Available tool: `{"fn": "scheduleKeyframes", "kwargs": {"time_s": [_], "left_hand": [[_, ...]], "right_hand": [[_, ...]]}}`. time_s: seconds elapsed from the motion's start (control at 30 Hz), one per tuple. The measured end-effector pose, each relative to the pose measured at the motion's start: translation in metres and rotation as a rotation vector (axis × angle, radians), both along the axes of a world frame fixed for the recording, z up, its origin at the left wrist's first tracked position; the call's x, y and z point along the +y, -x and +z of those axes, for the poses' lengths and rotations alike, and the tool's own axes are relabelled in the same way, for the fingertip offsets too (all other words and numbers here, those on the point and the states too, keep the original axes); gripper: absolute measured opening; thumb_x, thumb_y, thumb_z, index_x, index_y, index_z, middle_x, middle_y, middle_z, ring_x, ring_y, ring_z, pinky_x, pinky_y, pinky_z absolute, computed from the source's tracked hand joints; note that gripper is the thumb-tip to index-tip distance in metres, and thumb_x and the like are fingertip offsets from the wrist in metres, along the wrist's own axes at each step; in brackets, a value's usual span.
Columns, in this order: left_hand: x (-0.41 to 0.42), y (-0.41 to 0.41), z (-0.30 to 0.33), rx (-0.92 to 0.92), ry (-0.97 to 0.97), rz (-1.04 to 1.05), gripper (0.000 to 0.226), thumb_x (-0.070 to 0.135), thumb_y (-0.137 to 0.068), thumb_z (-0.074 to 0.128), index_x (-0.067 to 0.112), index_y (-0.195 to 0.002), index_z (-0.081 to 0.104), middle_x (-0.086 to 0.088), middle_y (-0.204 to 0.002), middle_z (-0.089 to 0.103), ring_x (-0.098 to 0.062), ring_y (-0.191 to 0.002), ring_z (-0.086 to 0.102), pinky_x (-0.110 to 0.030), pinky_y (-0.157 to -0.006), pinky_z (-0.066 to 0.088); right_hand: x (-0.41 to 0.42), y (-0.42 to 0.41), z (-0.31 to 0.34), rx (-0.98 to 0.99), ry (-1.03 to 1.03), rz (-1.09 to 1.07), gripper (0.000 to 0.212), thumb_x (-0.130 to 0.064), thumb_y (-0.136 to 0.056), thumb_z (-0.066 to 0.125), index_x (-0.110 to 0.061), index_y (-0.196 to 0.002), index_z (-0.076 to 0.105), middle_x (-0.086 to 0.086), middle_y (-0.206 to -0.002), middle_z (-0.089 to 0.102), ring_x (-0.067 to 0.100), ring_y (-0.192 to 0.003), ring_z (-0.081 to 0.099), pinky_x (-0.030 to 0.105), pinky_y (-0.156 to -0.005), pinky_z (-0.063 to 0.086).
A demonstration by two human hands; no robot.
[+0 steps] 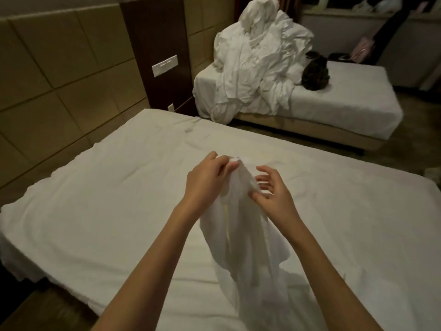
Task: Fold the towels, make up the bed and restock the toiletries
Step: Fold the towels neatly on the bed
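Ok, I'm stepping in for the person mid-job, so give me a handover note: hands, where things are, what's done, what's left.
Left hand: pinches the top corner of a white cloth, which hangs down onto the near bed.
Right hand: pinches the cloth's edge lower down, other fingers spread.
Near bed: covered by a white sheet; no pillows or duvet in view.
Far bed: heap of white linen beside a dark bundle.
Done: no folded towels in view.
Left: fold this cloth, work through the heap, finish the bed. Toiletries not in view.

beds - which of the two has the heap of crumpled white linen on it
The far bed, by the window wall. Its linen heap sits beside a dark bundle. The near bed has only a flat sheet under the hands.
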State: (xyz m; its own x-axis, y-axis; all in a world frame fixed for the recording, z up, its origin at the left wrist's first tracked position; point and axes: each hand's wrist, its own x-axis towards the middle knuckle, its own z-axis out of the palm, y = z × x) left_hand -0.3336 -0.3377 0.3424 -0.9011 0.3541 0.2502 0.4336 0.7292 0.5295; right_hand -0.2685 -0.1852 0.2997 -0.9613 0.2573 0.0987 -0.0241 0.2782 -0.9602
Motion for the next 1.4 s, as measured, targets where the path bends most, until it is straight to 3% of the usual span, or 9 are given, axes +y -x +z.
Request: {"fn": "scheduleKeyframes", "kwargs": {"time_s": [0.2, 0.3, 0.47, 0.63, 0.9, 1.07, 1.2, 1.3, 1.4], "left_hand": [[0.021, -0.047, 0.033, 0.042, -0.057, -0.060, 0.035, 0.043, -0.098, 0.040, 0.023, -0.070, 0.048, 0.003, -0.076, 0.041, -0.010, -0.065, 0.043, -0.029, -0.056, 0.028], [0.026, -0.061, 0.045, 0.058, -0.053, -0.084, 0.035, 0.042, -0.098, 0.041, 0.027, -0.066, 0.044, 0.004, -0.075, 0.041, -0.009, -0.066, 0.042, -0.029, -0.056, 0.028], [0.023, -0.071, 0.061, 0.102, -0.059, -0.063, 0.038, 0.038, -0.098, 0.043, 0.027, -0.062, 0.038, 0.003, -0.075, 0.039, -0.013, -0.069, 0.040, -0.032, -0.061, 0.029], [0.007, -0.069, 0.067, 0.078, -0.126, -0.035, 0.034, 0.033, -0.098, 0.044, 0.027, -0.065, 0.044, 0.004, -0.074, 0.041, -0.013, -0.068, 0.041, -0.037, -0.067, 0.035], [-0.001, -0.050, 0.032, -0.269, -0.160, 0.171, 0.026, 0.021, -0.095, 0.053, 0.001, -0.103, 0.068, -0.016, -0.104, 0.067, -0.023, -0.090, 0.057, -0.033, -0.078, 0.041], [0.017, -0.063, 0.008, -0.770, -0.504, 0.120, 0.081, 0.013, -0.052, 0.053, 0.013, -0.133, 0.050, -0.019, -0.122, 0.050, -0.023, -0.083, 0.054, -0.028, -0.065, 0.042], [0.024, -0.068, -0.008, -0.988, -0.391, -0.086, 0.083, -0.001, -0.077, 0.057, 0.030, -0.147, 0.024, -0.007, -0.144, 0.024, -0.032, -0.126, 0.039, -0.043, -0.084, 0.047], [0.030, -0.071, -0.012, -1.026, -0.443, -0.263, 0.081, -0.012, -0.087, 0.050, 0.036, -0.143, 0.018, -0.008, -0.130, 0.037, -0.035, -0.113, 0.052, -0.039, -0.081, 0.054], [0.039, -0.075, -0.011, -0.850, -0.533, -0.146, 0.060, -0.003, -0.087, 0.058, 0.024, -0.137, 0.038, -0.019, -0.114, 0.059, -0.028, -0.091, 0.062, -0.035, -0.074, 0.054]], "right_hand": [[0.044, -0.070, -0.037, -0.133, -0.050, -0.067, 0.009, -0.023, -0.086, 0.062, -0.023, -0.093, 0.066, -0.009, -0.090, 0.068, 0.006, -0.084, 0.062, 0.013, -0.065, 0.047], [0.054, -0.087, -0.057, -0.172, -0.125, -0.049, 0.023, -0.045, -0.079, 0.059, -0.024, -0.087, 0.065, -0.009, -0.086, 0.065, 0.005, -0.079, 0.060, 0.016, -0.067, 0.043], [0.062, -0.095, -0.089, -0.251, -0.143, -0.097, 0.013, -0.006, -0.086, 0.062, -0.018, -0.084, 0.063, -0.005, -0.087, 0.060, 0.017, -0.086, 0.056, 0.030, -0.081, 0.046], [0.065, -0.106, -0.105, -0.247, -0.062, -0.149, 0.008, -0.014, -0.092, 0.056, -0.019, -0.086, 0.059, -0.001, -0.091, 0.061, 0.017, -0.088, 0.057, 0.025, -0.072, 0.043], [0.083, -0.106, -0.078, -0.268, -0.001, -0.228, 0.013, -0.018, -0.097, 0.047, -0.025, -0.086, 0.049, 0.011, -0.071, 0.054, 0.019, -0.061, 0.046, 0.028, -0.056, 0.037], [0.067, -0.102, -0.040, -0.172, 0.101, -0.065, 0.016, -0.006, -0.093, 0.052, -0.018, -0.087, 0.060, 0.003, -0.066, 0.052, 0.010, -0.058, 0.047, 0.014, -0.051, 0.036], [0.047, -0.097, -0.017, -0.153, 0.120, 0.049, 0.027, 0.001, -0.095, 0.045, -0.012, -0.090, 0.067, -0.013, -0.070, 0.062, -0.006, -0.058, 0.052, 0.008, -0.059, 0.037], [0.041, -0.094, -0.006, -0.182, 0.178, 0.165, 0.035, 0.007, -0.097, 0.033, -0.008, -0.103, 0.064, -0.008, -0.070, 0.060, 0.000, -0.064, 0.056, 0.010, -0.061, 0.044], [0.044, -0.093, 0.001, -0.144, 0.154, 0.206, 0.036, 0.014, -0.088, 0.041, -0.009, -0.106, 0.062, -0.010, -0.075, 0.062, 0.000, -0.069, 0.060, 0.014, -0.069, 0.048]]}}
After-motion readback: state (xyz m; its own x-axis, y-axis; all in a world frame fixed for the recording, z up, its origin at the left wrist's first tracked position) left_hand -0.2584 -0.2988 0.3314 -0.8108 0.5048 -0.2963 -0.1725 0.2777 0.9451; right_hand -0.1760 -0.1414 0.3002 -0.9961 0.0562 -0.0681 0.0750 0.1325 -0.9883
